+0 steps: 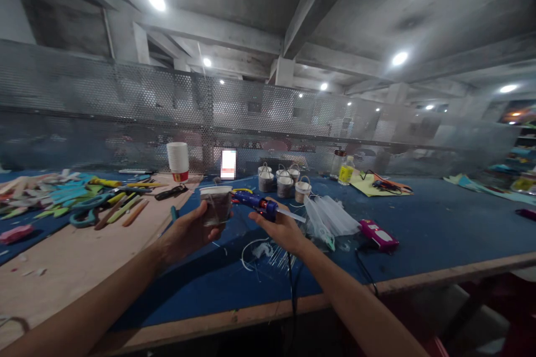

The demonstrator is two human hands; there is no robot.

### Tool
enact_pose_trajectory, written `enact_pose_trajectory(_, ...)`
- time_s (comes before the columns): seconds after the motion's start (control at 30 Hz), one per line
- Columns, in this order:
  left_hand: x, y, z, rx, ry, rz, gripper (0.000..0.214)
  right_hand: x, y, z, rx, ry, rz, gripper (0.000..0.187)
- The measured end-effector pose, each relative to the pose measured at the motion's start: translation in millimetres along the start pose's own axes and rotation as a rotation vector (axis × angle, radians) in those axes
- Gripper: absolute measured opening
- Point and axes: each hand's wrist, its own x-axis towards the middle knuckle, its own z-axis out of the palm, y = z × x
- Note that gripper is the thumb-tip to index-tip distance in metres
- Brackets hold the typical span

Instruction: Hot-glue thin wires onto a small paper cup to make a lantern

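My left hand (190, 233) is closed around a small paper cup (216, 207) whose side is wrapped in dark brown cord and whose rim is pale. In my right hand (282, 226) is a blue hot glue gun (257, 204), with a clear glue stick (292, 213) sticking out of its back. The gun's nozzle points left at the cup's side; I cannot tell whether it touches. Below the hands lie loose strands and a clump of clear glue (262, 250). Several finished-looking little buckets with cord handles (285, 184) stand behind the glue gun.
Plastic bags of glue sticks (330, 216) and a magenta device (379, 235) lie to the right. A stack of paper cups (178, 160) stands back left, near scissors (90, 211) and coloured scraps. A yellow-labelled bottle (346, 171) and a perforated metal screen (251, 117) are behind.
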Motion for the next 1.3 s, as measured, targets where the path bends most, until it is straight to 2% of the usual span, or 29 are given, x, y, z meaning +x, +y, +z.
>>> enact_pose_trajectory(0.17, -1.5, 0.0, -3.0, -0.018, -0.026, -0.009, 0.044, -0.1, 1.6, 1.0, 0.047, -0.012, 0.011, 0.034)
enact_pose_trajectory(0.37, -4.4, 1.6, 2.3, -0.016, 0.020, 0.003, 0.037, 1.6, 9.5, 0.3, -0.030, -0.007, 0.005, 0.039)
enact_pose_trajectory(0.47, -3.5, 1.6, 4.8, 0.003, 0.067, 0.001, 0.031, 3.1, 9.4, -3.7, -0.268, 0.010, 0.029, 0.041)
enact_pose_trajectory(0.57, -2.3, 2.4, 6.8, 0.022, 0.111, 0.008, 0.026, 4.6, 7.3, -7.9, -0.711, -0.041, 0.154, 0.037)
enact_pose_trajectory(0.67, -2.7, 4.6, 11.3, 0.050, 0.102, 0.035, 0.026, 5.2, 13.9, -8.1, -1.080, -0.123, 0.264, 0.034)
enact_pose_trajectory(0.77, -3.4, 6.3, 15.4, 0.073, 0.103, 0.033, 0.026, 3.0, 30.1, -6.0, -1.226, -0.174, 0.296, 0.034)
enact_pose_trajectory(0.93, -1.2, 3.0, 11.5, 0.149, 0.129, 0.023, 0.031, -3.0, 45.7, -8.1, -1.269, -0.226, 0.351, 0.031)
enact_pose_trajectory(1.03, 1.4, -0.7, 6.9, 0.199, 0.112, 0.064, 0.035, 1.1, 36.0, -10.4, -1.239, -0.176, 0.304, 0.033)
enact_pose_trajectory(1.1, 3.6, -3.4, 4.6, 0.233, 0.123, 0.093, 0.036, 8.2, 23.8, -7.7, -1.084, -0.118, 0.207, 0.028)
enact_pose_trajectory(1.2, 7.4, -7.4, 1.5, 0.263, 0.155, 0.149, 0.040, 20.2, 4.8, 6.8, -0.539, -0.159, 0.091, 0.021)
enact_pose_trajectory(1.3, 9.6, -10.4, -1.9, 0.244, 0.143, 0.164, 0.041, 27.6, -5.8, 27.8, -0.104, -0.155, 0.034, 0.034)
